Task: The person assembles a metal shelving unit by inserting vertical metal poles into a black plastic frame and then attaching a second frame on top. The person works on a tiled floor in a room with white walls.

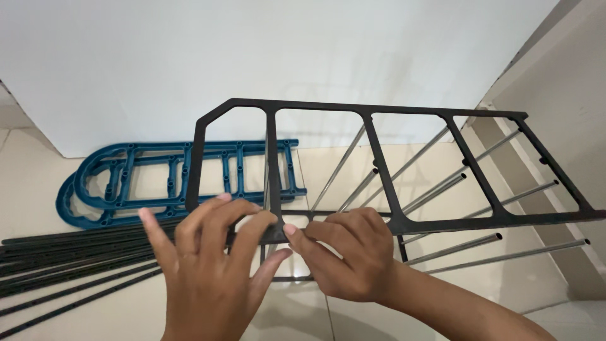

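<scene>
Both hands (pixel 278 252) on black frame (pixel 385 170)

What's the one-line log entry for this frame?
left hand: gripping black frame lower bar | right hand: pinching same bar | metal rods: through frame | blue frames, black strips: on floor
</scene>
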